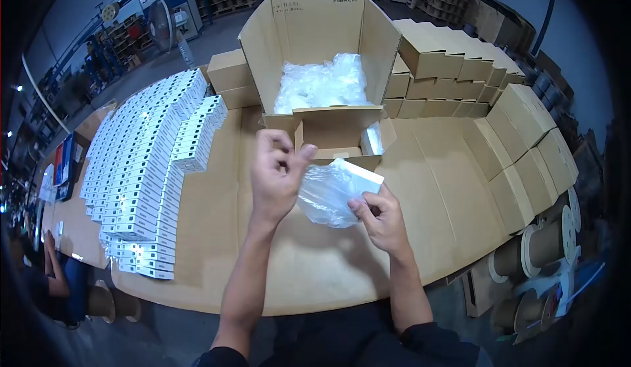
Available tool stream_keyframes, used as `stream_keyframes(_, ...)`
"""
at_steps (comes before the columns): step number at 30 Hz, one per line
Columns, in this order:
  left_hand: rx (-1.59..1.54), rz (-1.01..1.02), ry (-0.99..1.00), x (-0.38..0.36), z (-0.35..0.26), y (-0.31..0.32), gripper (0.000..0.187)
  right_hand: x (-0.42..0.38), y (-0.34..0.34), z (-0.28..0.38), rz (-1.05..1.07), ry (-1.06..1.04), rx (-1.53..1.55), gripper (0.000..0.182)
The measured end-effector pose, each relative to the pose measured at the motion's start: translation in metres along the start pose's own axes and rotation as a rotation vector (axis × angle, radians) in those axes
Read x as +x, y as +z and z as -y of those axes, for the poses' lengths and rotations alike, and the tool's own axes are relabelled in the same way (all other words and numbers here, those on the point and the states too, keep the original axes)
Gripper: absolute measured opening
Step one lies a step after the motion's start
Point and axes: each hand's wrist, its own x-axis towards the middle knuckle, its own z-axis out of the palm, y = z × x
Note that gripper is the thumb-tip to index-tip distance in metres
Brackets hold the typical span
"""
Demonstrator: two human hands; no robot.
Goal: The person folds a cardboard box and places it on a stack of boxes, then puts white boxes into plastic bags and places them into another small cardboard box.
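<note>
**A small white box in a clear bag**

The room was a big, dim workshop with racks and cable reels far at the back. In front of the person lay a wide table [210, 249] covered with brown cardboard.

From the head camera, this is what showed. On the left side of the table lay long rows of small white boxes [141, 170], packed close together. Behind the hands stood a big open carton [315, 45] with a heap of clear plastic bags [322, 81] inside it. Just in front of it sat a smaller open brown box [338, 145]. On the right side lay stacks of flat brown boxes [519, 143].

The right hand [381, 217] held a small white box [360, 178] near the middle of the table, just above it. The thumb and fingers pinched the box at its near end. A clear plastic bag [323, 199] hung around the box and down to the left.

The left hand [276, 176] was up beside the bag. Its fingers were bent in, with the thumb close to the fingertips. It seemed to pinch the edge of the bag, but I could not tell for sure.

It looked like the bag step was in hand. The next move would likely need a soft pull on the thin plastic, with the box held still.
</note>
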Motion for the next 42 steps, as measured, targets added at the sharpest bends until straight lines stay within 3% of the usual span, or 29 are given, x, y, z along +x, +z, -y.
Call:
stream_keyframes(3,-0.108,-0.350,0.209,-0.016,0.024,0.006,0.035,-0.013,0.008,0.005,-0.153,0.024,-0.094,0.034)
stream_keyframes(4,-0.365,-0.323,0.029,-0.034,0.016,0.010,0.033,-0.015,0.012,0.002,-0.208,-0.008,-0.099,0.034)
stream_keyframes(6,-0.589,-0.220,-0.237,-0.069,0.028,0.022,0.042,-0.017,0.019,-0.002,-0.274,-0.049,-0.073,0.033)
stream_keyframes(11,-0.368,-0.133,-0.289,-0.091,0.014,0.053,0.024,-0.030,0.039,-0.007,-0.346,0.019,-0.019,0.033)
stream_keyframes(15,-0.432,-0.227,-0.429,-0.099,0.030,0.045,0.016,-0.041,0.047,-0.012,-0.403,0.063,0.010,0.033)
stream_keyframes(16,-0.400,-0.276,-0.345,-0.099,0.029,0.046,0.017,-0.043,0.054,-0.014,-0.440,0.047,0.073,0.032)
stream_keyframes(19,-0.266,-0.149,-0.322,-0.107,0.049,0.031,0.018,-0.046,0.047,-0.024,-0.381,0.033,-0.033,0.029)
stream_keyframes(20,-0.319,-0.121,-0.451,-0.108,0.051,0.023,0.020,-0.046,0.047,-0.031,-0.396,0.025,0.051,0.029)
stream_keyframes(24,-0.562,0.032,-0.445,-0.091,0.030,0.017,0.040,-0.043,0.034,-0.028,-0.240,-0.055,0.001,0.023)
stream_keyframes(27,-0.378,0.208,-0.452,-0.085,0.026,0.014,0.042,-0.043,0.024,-0.030,-0.092,-0.090,-0.076,0.020)
stream_keyframes(32,-0.185,0.211,-0.328,-0.096,0.028,0.009,0.044,-0.028,-0.007,-0.038,-0.292,0.010,0.245,0.032)
stream_keyframes(34,-0.133,0.258,-0.294,-0.099,0.029,0.007,0.043,-0.008,-0.019,-0.019,-0.392,-0.098,0.298,0.041)
stream_keyframes(37,-0.050,0.291,-0.307,-0.103,0.027,0.007,0.041,0.013,-0.029,0.003,-0.244,-0.184,0.372,0.041)
stream_keyframes(38,-0.052,0.292,-0.289,-0.103,0.027,0.008,0.040,0.021,-0.023,0.012,-0.334,-0.206,0.403,0.037)
stream_keyframes(42,-0.042,0.291,-0.269,-0.108,0.028,0.012,0.039,0.033,-0.011,0.024,-0.180,-0.190,0.487,0.034)
